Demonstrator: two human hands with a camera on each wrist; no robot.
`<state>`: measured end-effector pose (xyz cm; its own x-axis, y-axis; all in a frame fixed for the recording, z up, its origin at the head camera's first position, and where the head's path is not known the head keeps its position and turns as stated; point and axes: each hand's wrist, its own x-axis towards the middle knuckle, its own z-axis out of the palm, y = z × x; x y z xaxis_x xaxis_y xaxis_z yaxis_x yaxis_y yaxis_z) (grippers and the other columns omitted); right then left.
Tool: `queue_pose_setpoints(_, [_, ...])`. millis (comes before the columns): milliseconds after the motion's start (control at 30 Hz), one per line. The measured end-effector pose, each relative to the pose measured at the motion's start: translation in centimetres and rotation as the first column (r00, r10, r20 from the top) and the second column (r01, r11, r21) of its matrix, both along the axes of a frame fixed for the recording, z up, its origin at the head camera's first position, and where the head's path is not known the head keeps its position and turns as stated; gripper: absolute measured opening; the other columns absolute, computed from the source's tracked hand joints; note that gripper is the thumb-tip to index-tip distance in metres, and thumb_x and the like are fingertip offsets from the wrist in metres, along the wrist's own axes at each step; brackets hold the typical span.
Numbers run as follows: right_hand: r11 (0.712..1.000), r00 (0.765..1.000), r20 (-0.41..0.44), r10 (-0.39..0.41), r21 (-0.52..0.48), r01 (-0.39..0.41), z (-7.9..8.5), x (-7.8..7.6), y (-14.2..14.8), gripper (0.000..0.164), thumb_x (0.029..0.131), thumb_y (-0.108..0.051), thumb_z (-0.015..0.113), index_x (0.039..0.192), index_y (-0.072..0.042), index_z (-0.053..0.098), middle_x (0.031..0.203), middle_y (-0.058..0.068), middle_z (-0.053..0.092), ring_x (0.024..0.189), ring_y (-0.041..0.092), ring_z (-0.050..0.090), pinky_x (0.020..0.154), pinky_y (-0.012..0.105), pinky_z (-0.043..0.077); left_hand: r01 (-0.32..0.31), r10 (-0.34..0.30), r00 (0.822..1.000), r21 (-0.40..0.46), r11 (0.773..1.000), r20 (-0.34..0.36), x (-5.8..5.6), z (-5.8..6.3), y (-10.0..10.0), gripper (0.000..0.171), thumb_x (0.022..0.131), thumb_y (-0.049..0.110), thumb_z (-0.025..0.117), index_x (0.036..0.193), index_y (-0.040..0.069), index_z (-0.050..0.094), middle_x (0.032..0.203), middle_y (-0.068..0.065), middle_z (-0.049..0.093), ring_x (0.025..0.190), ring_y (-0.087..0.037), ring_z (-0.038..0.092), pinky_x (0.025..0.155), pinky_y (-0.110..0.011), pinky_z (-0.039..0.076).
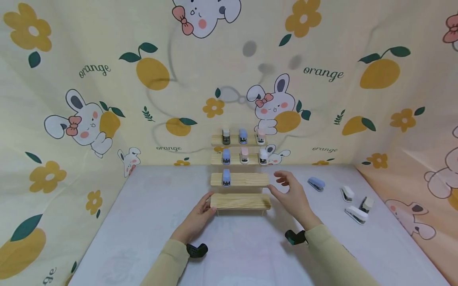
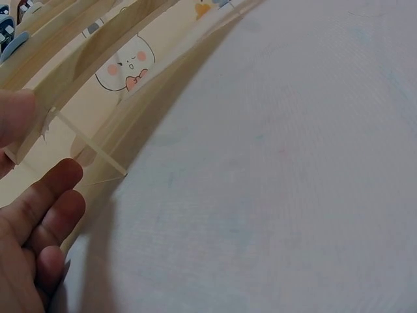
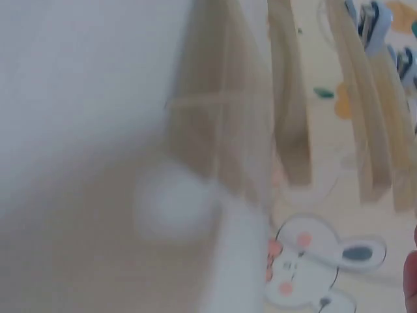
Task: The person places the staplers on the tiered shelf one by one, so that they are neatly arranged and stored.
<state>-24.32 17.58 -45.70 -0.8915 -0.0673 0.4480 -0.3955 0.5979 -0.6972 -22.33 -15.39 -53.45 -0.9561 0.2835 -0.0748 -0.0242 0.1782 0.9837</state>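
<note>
A tiered wooden display rack (image 1: 240,201) stands on the table, with small staplers on its upper steps. At the left end of the lowest step my left hand (image 1: 195,220) pinches the board between thumb (image 2: 16,117) and forefinger; its other fingers are loosely bent below. My right hand (image 1: 291,196) is beside the rack's right side, thumb tip close to the end of the second-lowest step, fingers bent and apart with nothing between them. On that step a blue stapler (image 1: 226,177) stands at the left. Only a sliver of the right hand (image 3: 410,280) shows in the right wrist view.
A blue stapler (image 1: 316,184), two white staplers (image 1: 347,193) (image 1: 356,214) and a dark-and-pale stapler (image 1: 366,204) lie on the table at right. The two upper steps hold a pink stapler (image 1: 244,155) among others. A patterned cloth (image 1: 193,95) hangs behind.
</note>
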Motion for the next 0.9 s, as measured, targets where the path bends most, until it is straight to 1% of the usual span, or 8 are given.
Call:
queue_pose_setpoints(133, [0.998, 0.998, 0.013, -0.061, 0.0, 0.061, -0.5, -0.2, 1.9, 0.051, 0.086, -0.039, 0.073, 0.125, -0.013, 0.054, 0.12, 0.002, 0.059, 0.102, 0.023, 0.053, 0.084, 0.043, 0.042, -0.005, 0.005, 1.0, -0.003, 1.0, 0.008, 0.0, 0.0, 0.1, 0.061, 0.099, 0.027, 0.057, 0.152, 0.029, 0.026, 0.135, -0.016, 0.053, 0.127, -0.027, 0.047, 0.109, -0.051, 0.028])
queue_pose_setpoints(333, [0.991, 0.986, 0.101, -0.135, -0.002, 0.136, -1.6, -0.6, 4.4, 0.063, 0.085, -0.05, 0.07, 0.131, -0.011, 0.05, 0.127, 0.008, 0.054, 0.113, 0.029, 0.048, 0.093, 0.05, 0.039, 0.0, 0.0, 1.0, -0.013, 1.0, -0.007, 0.0, -0.1, 0.0, 0.062, 0.099, 0.031, 0.056, 0.153, 0.029, 0.026, 0.134, -0.016, 0.053, 0.125, -0.028, 0.048, 0.108, -0.052, 0.029])
queue_pose_setpoints(500, [0.985, 0.972, 0.163, -0.17, -0.01, 0.173, -2.5, -0.8, 6.0, 0.071, 0.086, -0.051, 0.068, 0.137, -0.007, 0.045, 0.137, 0.014, 0.048, 0.125, 0.038, 0.04, 0.099, 0.057, 0.035, -0.003, 0.003, 1.0, -0.02, 1.0, -0.004, 0.0, 0.0, 0.0, 0.063, 0.098, 0.034, 0.057, 0.153, 0.03, 0.026, 0.134, -0.016, 0.053, 0.125, -0.028, 0.048, 0.108, -0.052, 0.029])
queue_pose_setpoints(600, [0.98, 0.965, 0.178, -0.194, -0.009, 0.199, -3.0, -1.0, 6.9, 0.075, 0.087, -0.052, 0.067, 0.14, -0.006, 0.042, 0.142, 0.016, 0.043, 0.13, 0.04, 0.036, 0.102, 0.059, 0.031, -0.009, 0.009, 1.0, -0.025, 1.0, -0.002, 0.0, 0.0, 0.0, 0.064, 0.098, 0.034, 0.058, 0.153, 0.03, 0.026, 0.134, -0.016, 0.053, 0.126, -0.028, 0.048, 0.108, -0.052, 0.029])
queue_pose_setpoints(667, [0.977, 0.961, 0.179, -0.209, -0.01, 0.215, -3.3, -1.1, 7.4, 0.076, 0.086, -0.053, 0.067, 0.141, -0.006, 0.041, 0.143, 0.016, 0.041, 0.132, 0.039, 0.032, 0.104, 0.059, 0.029, -0.009, 0.009, 1.0, -0.023, 1.0, -0.001, 0.0, 0.0, 0.0, 0.063, 0.098, 0.033, 0.058, 0.153, 0.029, 0.026, 0.134, -0.016, 0.053, 0.126, -0.028, 0.048, 0.108, -0.052, 0.029])
queue_pose_setpoints(900, [0.962, 0.949, 0.169, -0.265, -0.025, 0.273, -4.2, -1.3, 8.5, 0.079, 0.087, -0.051, 0.068, 0.143, -0.003, 0.04, 0.144, 0.019, 0.039, 0.133, 0.039, 0.026, 0.106, 0.058, 0.025, -0.011, 0.011, 1.0, -0.016, 1.0, 0.003, -0.1, -0.2, 0.0, 0.063, 0.098, 0.032, 0.057, 0.152, 0.029, 0.026, 0.134, -0.015, 0.053, 0.126, -0.027, 0.048, 0.108, -0.052, 0.028])
